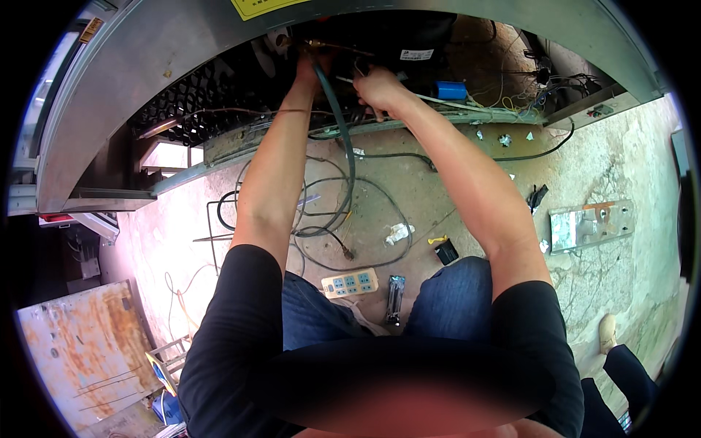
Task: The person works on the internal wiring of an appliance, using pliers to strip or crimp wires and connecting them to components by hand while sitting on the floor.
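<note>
Both my arms reach into the open base of a metal cabinet [175,44]. My left hand [310,67] is in the dark by a brass-coloured fitting [315,45], at the upper end of a thick grey-green hose [340,117]. Its fingers are mostly hidden. To the right, my right hand [378,89] is closed, its fingers curled round something too small to make out, near a thin pale tube [431,98]. Behind the hands stands a black unit [394,36] with a white label. A blue cylinder [450,90] lies right of my right hand.
Loose wires [544,98] hang at the cabinet's right. On the concrete floor lie a coiled black cable [398,219], a power strip [350,283], a packet of dark tools [395,299], a small black box [445,252] and a metal plate [591,226]. Another person's shoe [607,333] shows at right.
</note>
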A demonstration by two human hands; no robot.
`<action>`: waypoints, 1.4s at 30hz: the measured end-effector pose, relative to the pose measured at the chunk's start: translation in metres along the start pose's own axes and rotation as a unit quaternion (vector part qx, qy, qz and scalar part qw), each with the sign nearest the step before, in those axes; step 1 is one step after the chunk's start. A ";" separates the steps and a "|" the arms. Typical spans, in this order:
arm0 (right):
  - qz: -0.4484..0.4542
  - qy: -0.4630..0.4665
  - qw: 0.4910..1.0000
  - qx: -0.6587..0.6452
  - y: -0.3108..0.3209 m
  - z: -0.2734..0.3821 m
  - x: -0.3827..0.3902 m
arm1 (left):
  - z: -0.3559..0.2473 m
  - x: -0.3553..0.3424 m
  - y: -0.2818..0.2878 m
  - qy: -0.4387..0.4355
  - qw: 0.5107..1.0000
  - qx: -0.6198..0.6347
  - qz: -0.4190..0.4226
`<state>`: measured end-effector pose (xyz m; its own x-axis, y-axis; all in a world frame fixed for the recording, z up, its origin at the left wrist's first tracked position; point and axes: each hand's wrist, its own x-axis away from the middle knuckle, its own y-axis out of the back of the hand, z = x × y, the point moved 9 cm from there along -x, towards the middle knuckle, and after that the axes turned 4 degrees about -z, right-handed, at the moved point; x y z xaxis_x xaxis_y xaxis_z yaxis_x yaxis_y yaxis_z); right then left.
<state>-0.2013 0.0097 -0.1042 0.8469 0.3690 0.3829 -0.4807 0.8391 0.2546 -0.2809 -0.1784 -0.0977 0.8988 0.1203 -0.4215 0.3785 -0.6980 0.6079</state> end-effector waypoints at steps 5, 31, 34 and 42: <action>-0.149 0.229 0.902 0.335 0.004 -0.005 -0.031 | -0.043 0.008 -0.012 -0.077 0.997 -0.009 -0.028; -0.050 -0.028 0.998 0.003 0.000 -0.023 -0.024 | 0.022 -0.016 -0.025 0.030 0.993 0.103 0.058; -0.030 -0.022 0.999 0.033 -0.002 -0.006 -0.018 | 0.019 -0.017 -0.014 -0.029 0.997 0.077 0.001; -0.090 0.133 0.975 0.154 0.000 0.025 0.004 | 0.023 0.004 -0.011 0.053 0.989 0.137 0.008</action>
<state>-0.2035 0.0016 -0.0805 0.9336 0.3506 0.0743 -0.3288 0.7555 0.5666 -0.2864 -0.1865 -0.1214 0.9280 0.1708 -0.3310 0.3028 -0.8634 0.4034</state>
